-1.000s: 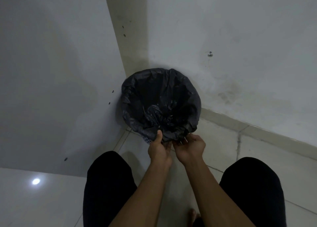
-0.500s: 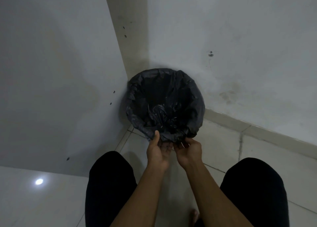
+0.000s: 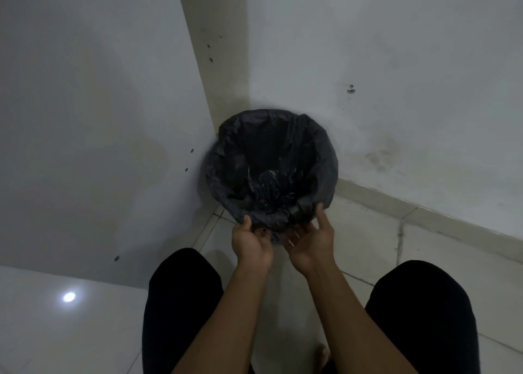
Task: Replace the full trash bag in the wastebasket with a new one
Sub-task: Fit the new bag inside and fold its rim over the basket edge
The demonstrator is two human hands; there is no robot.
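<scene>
A round wastebasket stands in the corner of the room, lined with a black trash bag [image 3: 319, 158] whose edge is folded over the rim. A knotted black bundle [image 3: 267, 185] lies inside it. A small patch of the basket's perforated wall [image 3: 275, 237] shows under the bag's near edge. My left hand [image 3: 250, 245] has its thumb on the bag's folded edge at the near left and its fingers beneath. My right hand [image 3: 310, 240] is cupped palm up below the near right edge, thumb touching the bag.
Two white walls [image 3: 396, 62] meet behind the basket, with a beige strip [image 3: 215, 62] in the corner. The floor is pale tile [image 3: 368, 232]. My knees in black trousers [image 3: 181, 303] flank my arms. A light reflection [image 3: 69, 296] shines at lower left.
My hands have moved apart along the near rim, the right one sliding rightward and opening. The bag's near edge sits lower over the rim, and the view has shifted slightly.
</scene>
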